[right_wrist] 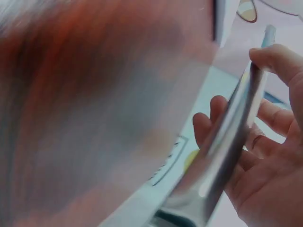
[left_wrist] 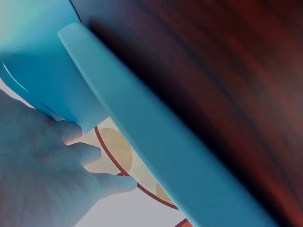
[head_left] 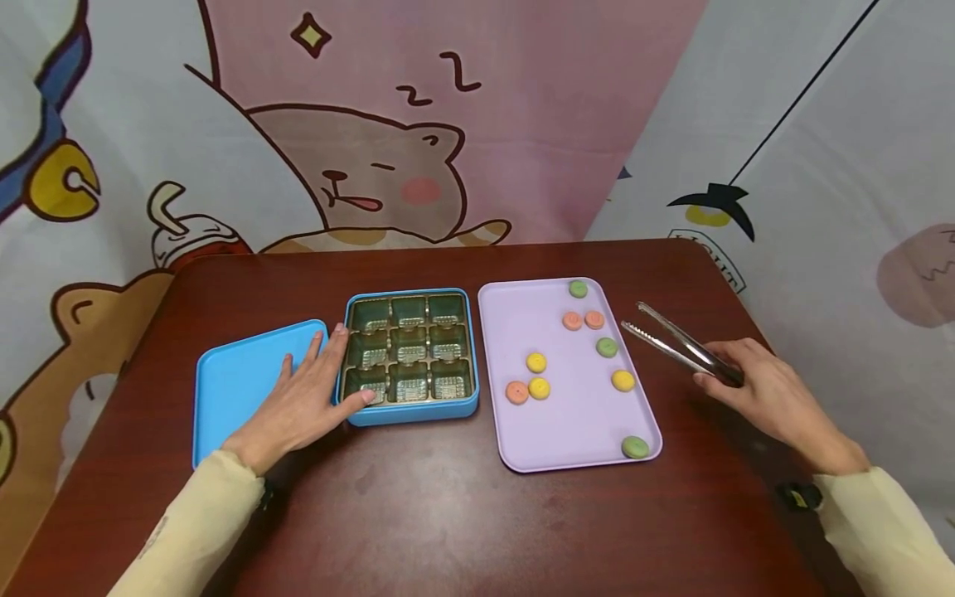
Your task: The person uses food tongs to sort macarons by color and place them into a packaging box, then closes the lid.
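While I stand here, I see a person's left hand spread out flat, fingers straight and apart, by the left side of a blue box. Its thumb reaches over the box's near left corner, and some of its other fingers are over a blue lid; I can't tell how hard it presses. The right hand holds shiny tongs near their back end, and the tips of the tongs are apart, just by the right edge of a purple tray. The box sits between the lid and the tray, and it has nine little cups inside, three by three. On the tray are nine round sweets. One green sweet is at the far edge, with two pink sweets side by side close to it. Next, down the right side, come a green one, a yellow one and, in the near corner, one more green. To the left, two yellow sweets sit near a pink one. It's all on a brown table, and a sleepy bear is drawn on the cloth behind.
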`<move>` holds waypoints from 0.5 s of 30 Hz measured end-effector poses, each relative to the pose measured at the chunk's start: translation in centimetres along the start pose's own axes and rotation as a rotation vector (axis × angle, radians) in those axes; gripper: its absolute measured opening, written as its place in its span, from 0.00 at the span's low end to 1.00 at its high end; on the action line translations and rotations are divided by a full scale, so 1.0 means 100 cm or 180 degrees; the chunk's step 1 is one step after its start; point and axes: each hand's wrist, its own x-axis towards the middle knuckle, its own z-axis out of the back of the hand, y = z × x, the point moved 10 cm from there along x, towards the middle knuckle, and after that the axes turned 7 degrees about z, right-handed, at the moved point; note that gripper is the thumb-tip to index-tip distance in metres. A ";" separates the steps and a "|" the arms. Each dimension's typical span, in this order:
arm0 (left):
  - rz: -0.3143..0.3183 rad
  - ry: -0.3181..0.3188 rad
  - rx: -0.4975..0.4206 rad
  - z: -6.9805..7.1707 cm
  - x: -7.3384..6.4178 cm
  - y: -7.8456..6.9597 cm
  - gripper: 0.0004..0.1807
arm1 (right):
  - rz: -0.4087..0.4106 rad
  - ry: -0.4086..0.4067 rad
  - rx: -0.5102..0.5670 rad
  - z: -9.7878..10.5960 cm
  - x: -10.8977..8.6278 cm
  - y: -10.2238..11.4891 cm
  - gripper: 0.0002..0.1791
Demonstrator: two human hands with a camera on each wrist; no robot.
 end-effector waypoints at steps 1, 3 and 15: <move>0.0006 0.0001 0.0010 0.000 0.000 0.000 0.60 | 0.0065 -0.0043 -0.0015 0.003 0.001 0.006 0.30; 0.0016 -0.0001 0.0025 0.000 0.000 0.001 0.60 | 0.0205 -0.0136 -0.0062 0.008 0.002 0.018 0.29; 0.0029 -0.0017 0.0078 0.002 -0.002 0.000 0.60 | 0.0626 -0.0404 -0.0088 0.017 0.007 0.076 0.25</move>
